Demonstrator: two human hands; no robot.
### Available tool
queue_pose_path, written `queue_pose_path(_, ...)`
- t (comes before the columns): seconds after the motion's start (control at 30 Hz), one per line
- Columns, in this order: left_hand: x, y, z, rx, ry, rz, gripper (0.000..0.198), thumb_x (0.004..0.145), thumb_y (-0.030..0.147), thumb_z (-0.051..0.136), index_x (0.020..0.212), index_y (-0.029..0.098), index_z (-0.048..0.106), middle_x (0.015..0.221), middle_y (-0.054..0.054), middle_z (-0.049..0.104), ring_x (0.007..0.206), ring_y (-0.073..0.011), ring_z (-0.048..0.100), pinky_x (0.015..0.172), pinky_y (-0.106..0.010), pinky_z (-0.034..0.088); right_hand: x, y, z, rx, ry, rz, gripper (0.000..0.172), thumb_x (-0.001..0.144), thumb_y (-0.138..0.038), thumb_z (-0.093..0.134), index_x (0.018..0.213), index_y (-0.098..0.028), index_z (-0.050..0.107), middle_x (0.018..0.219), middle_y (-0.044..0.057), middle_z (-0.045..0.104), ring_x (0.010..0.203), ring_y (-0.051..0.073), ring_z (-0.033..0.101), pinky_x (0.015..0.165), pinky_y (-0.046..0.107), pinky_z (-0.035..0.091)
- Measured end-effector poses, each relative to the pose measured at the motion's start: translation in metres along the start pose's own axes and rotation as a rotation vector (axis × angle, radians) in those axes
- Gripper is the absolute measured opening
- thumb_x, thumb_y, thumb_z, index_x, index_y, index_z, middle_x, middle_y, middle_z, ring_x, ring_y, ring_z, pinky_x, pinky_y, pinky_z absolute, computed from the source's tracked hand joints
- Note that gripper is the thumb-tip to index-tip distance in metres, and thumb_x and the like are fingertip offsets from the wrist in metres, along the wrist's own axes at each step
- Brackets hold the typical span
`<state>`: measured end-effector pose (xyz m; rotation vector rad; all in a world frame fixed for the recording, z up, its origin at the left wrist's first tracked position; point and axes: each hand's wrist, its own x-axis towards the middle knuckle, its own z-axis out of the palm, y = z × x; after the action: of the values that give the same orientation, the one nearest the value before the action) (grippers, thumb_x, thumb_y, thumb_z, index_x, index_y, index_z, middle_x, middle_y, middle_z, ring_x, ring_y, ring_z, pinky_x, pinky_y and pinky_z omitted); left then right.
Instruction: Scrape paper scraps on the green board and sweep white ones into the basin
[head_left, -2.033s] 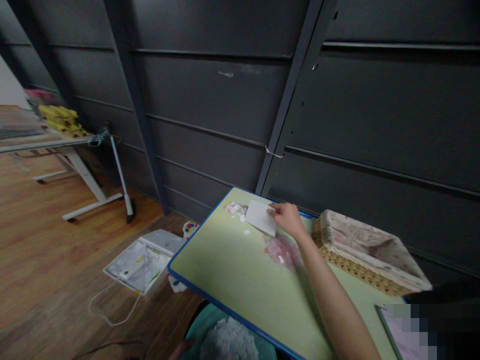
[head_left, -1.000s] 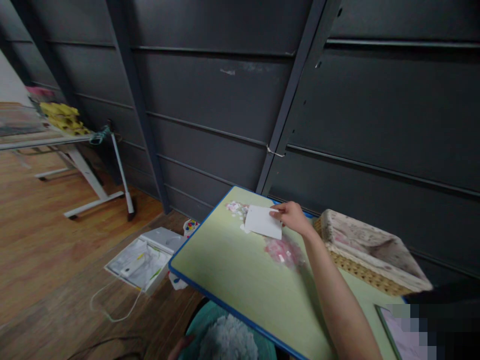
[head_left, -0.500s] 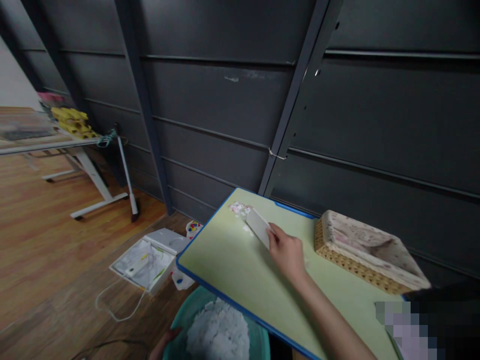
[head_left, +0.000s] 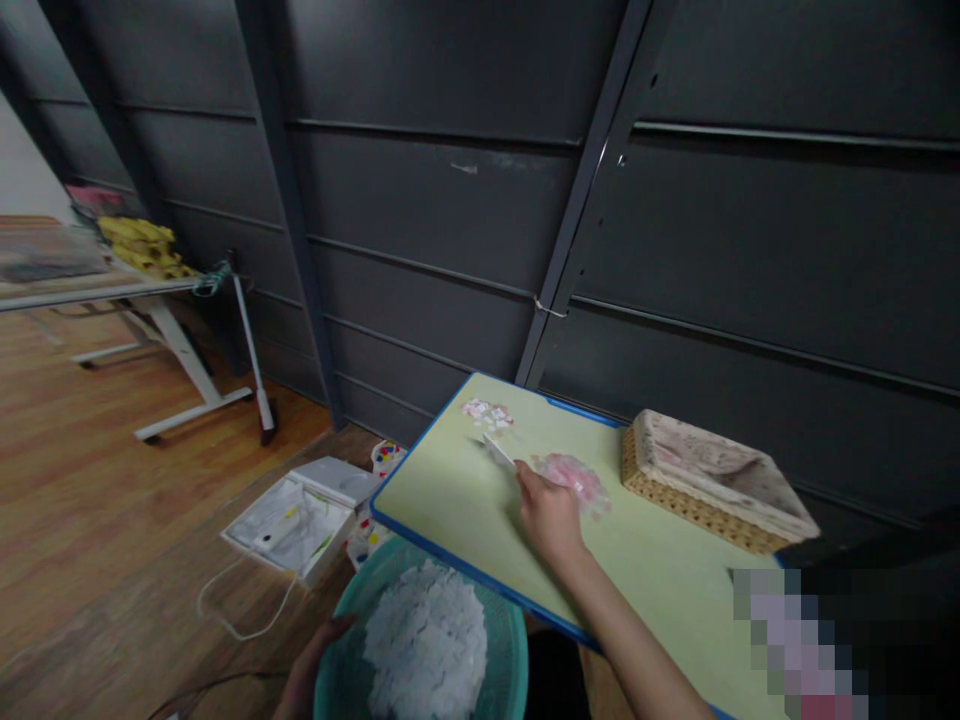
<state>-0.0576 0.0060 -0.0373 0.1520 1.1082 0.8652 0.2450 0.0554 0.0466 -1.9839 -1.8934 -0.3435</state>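
My right hand (head_left: pixel 549 515) is closed on a white card (head_left: pixel 499 452), held edge-on against the pale green tabletop (head_left: pixel 465 500) with its blue rim. A pile of pink and white paper scraps (head_left: pixel 570 473) lies just right of the card. A smaller pile of scraps (head_left: pixel 487 412) sits at the far corner of the table. My left hand (head_left: pixel 306 675) grips the rim of a teal basin (head_left: pixel 491 640) full of white paper scraps, held below the table's near edge.
A wicker basket with a cloth liner (head_left: pixel 712 482) stands at the back right of the table. On the wooden floor lie a white box with a cable (head_left: pixel 296 515) and a paint palette (head_left: pixel 384 458). A white-legged table (head_left: pixel 150 300) stands at left. Dark wall panels rise behind.
My right hand has drawn the card back from the far corner toward me and turned it on edge. The teal basin has risen further into view under the table's near edge.
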Motion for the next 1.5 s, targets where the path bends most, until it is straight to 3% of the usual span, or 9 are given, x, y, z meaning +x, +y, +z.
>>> queue_pose_path(0.23,-0.001,0.009,-0.004,-0.12,-0.034,-0.093,0.019,0.068,0.028,0.072,0.082,0.014,0.071,0.082,-0.006,0.077,0.084,-0.0256,0.071,0.079,-0.033,0.053,-0.025,-0.001,-0.003,0.186,0.078,-0.171,0.04,0.081,-0.009,0.039,0.112,-0.015,0.065,0.081,0.006,0.073,0.064,0.015,0.067,0.06,0.021,0.046)
queue_pose_path(0.4,-0.013,0.015,0.01,-0.097,-0.014,-0.075,0.017,0.08,0.022,0.059,0.072,0.014,0.071,0.072,-0.005,0.076,0.068,-0.0202,0.07,0.068,-0.028,0.053,-0.008,0.005,-0.003,0.062,0.172,0.032,0.037,0.088,-0.018,0.038,0.109,-0.012,0.068,0.07,0.009,0.072,0.055,0.016,0.065,0.054,0.023,0.043)
queue_pose_path(0.53,-0.019,0.017,0.017,-0.038,-0.024,-0.007,0.016,0.076,0.019,0.062,0.064,0.016,0.07,0.061,-0.002,0.074,0.053,-0.0179,0.066,0.055,-0.026,0.05,0.011,0.003,-0.003,-0.068,0.022,0.096,0.039,0.083,-0.012,0.042,0.116,-0.014,0.063,0.072,0.009,0.073,0.057,0.017,0.065,0.052,0.023,0.041)
queue_pose_path(0.63,-0.019,0.018,0.017,-0.02,-0.028,-0.017,0.014,0.073,0.02,0.064,0.062,0.015,0.07,0.056,-0.002,0.071,0.049,-0.0174,0.063,0.053,-0.026,0.049,0.008,0.0,-0.001,-0.046,-0.036,0.029,0.045,0.078,-0.007,0.044,0.118,-0.017,0.062,0.081,0.007,0.074,0.062,0.015,0.066,0.055,0.021,0.043)
queue_pose_path(0.73,-0.018,0.02,0.015,0.006,-0.087,-0.095,0.018,0.072,0.029,0.066,0.061,0.014,0.069,0.052,-0.005,0.069,0.047,-0.0213,0.062,0.052,-0.032,0.05,-0.008,0.0,0.0,0.088,0.007,-0.08,0.043,0.078,-0.006,0.042,0.113,-0.016,0.064,0.083,0.006,0.074,0.065,0.015,0.067,0.059,0.02,0.046)
queue_pose_path(0.83,-0.019,0.022,0.015,0.013,-0.072,-0.076,0.017,0.071,0.03,0.066,0.063,0.015,0.068,0.053,-0.004,0.069,0.049,-0.0225,0.063,0.053,-0.033,0.051,-0.025,0.004,-0.003,0.255,0.064,-0.186,0.041,0.08,-0.008,0.04,0.109,-0.016,0.067,0.088,0.006,0.074,0.069,0.015,0.069,0.064,0.021,0.049)
queue_pose_path(1.1,-0.033,0.027,0.029,0.023,-0.027,0.033,0.012,0.073,0.02,0.063,0.063,0.016,0.068,0.056,-0.002,0.071,0.058,-0.0197,0.066,0.054,-0.027,0.05,-0.015,0.004,-0.004,0.336,0.172,-0.102,0.032,0.088,-0.019,0.043,0.105,-0.016,0.07,0.094,0.008,0.074,0.071,0.016,0.07,0.066,0.023,0.054)
queue_pose_path(1.3,-0.038,0.027,0.036,0.02,-0.044,0.022,0.02,0.079,0.021,0.058,0.061,0.016,0.067,0.053,-0.002,0.069,0.049,-0.0163,0.062,0.057,-0.027,0.05,-0.021,-0.002,0.004,0.332,0.098,-0.295,0.046,0.076,-0.002,0.042,0.111,-0.018,0.067,0.104,0.006,0.071,0.084,0.015,0.07,0.077,0.024,0.054)
queue_pose_path(1.5,-0.038,0.025,0.032,0.056,-0.103,-0.003,0.022,0.077,0.027,0.06,0.06,0.015,0.066,0.05,-0.003,0.068,0.045,-0.0182,0.061,0.049,-0.029,0.048,-0.051,-0.01,-0.013,0.433,0.1,-0.383,0.045,0.077,-0.003,0.04,0.11,-0.019,0.067,0.103,0.006,0.072,0.085,0.015,0.07,0.078,0.024,0.054)
